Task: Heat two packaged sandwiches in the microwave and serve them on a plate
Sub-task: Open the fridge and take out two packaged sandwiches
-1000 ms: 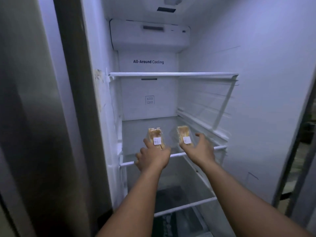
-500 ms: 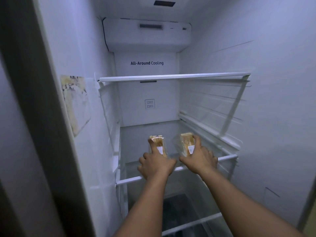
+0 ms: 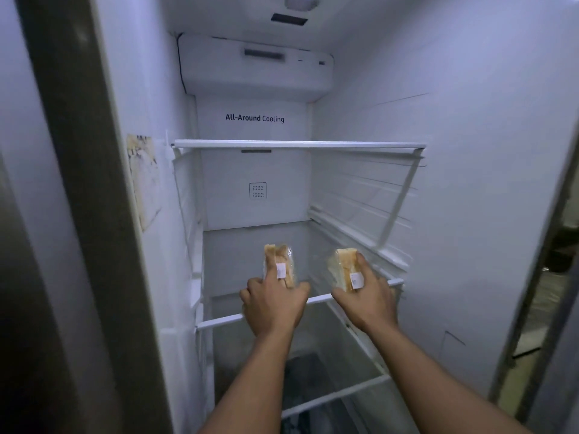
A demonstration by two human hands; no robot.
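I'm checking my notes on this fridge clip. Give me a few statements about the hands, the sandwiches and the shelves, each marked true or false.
1. Each hand grips one wrapped sandwich: left hand the left sandwich, right hand the right sandwich. True.
2. Both sandwiches carry a white label. True.
3. The upper shelf holds bottles. False: nothing shows on it.
4. The fridge's back wall reads "Twin Cooling". False: "All-Around Cooling".

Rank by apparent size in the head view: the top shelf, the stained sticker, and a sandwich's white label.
1. top shelf
2. stained sticker, nearer the camera
3. white label on the right-hand sandwich
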